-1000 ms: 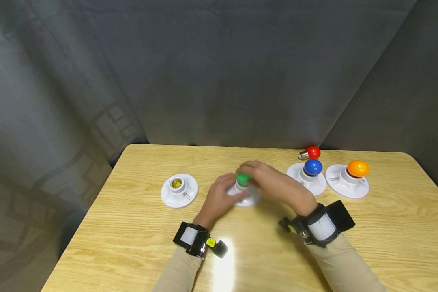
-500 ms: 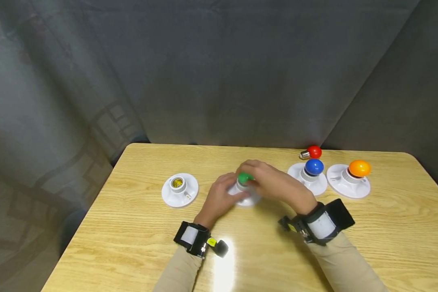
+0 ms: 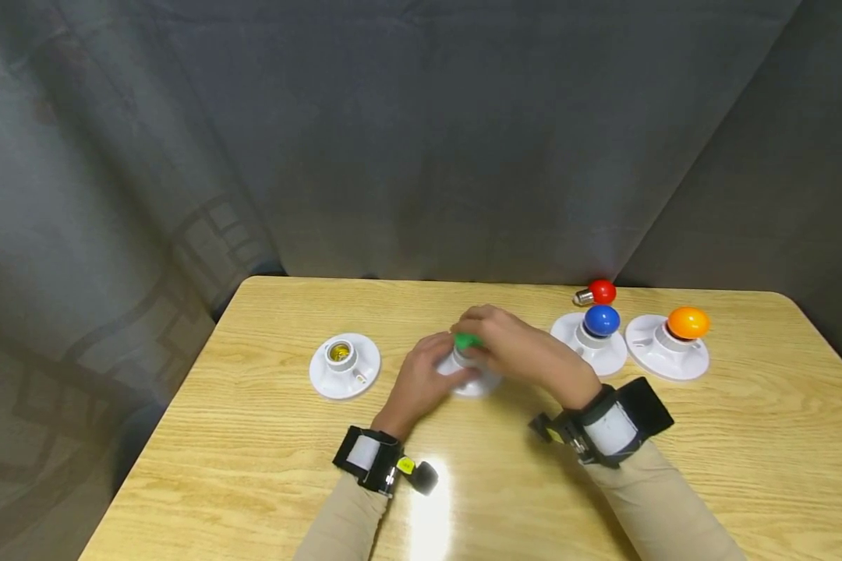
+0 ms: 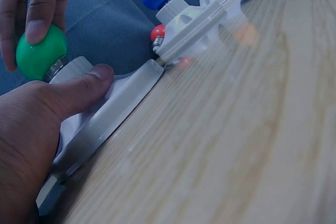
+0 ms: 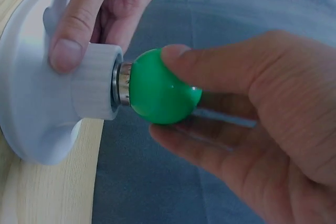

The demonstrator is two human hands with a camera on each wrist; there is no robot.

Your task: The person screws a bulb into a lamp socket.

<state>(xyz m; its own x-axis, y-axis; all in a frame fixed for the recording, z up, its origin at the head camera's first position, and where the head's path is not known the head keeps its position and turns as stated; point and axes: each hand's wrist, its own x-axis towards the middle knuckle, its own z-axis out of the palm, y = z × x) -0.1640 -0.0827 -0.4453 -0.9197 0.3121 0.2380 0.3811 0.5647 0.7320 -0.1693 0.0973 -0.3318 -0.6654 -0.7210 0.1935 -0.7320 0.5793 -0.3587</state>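
A green light bulb (image 5: 163, 90) stands partly in the socket of a white lamp holder (image 5: 39, 98); a band of its metal screw base shows above the socket rim in the right wrist view. My right hand (image 3: 508, 343) pinches the bulb's globe between thumb and fingers. With thumb and fingers on both sides of the socket, my left hand (image 3: 424, 378) grips the lamp holder on the table. The left thumb (image 4: 86, 90) lies against the holder in the left wrist view.
Left on the wooden table (image 3: 252, 467) sits a white lamp holder (image 3: 344, 366) with a bare socket. At the right, two holders carry a blue bulb (image 3: 602, 320) and an orange bulb (image 3: 688, 322). A red bulb (image 3: 602, 292) lies behind them, near a grey curtain (image 3: 449, 156).
My right hand and wrist have turned slightly, and its fingers cover a bit more of the green bulb. The left hand keeps its place on the lamp holder.
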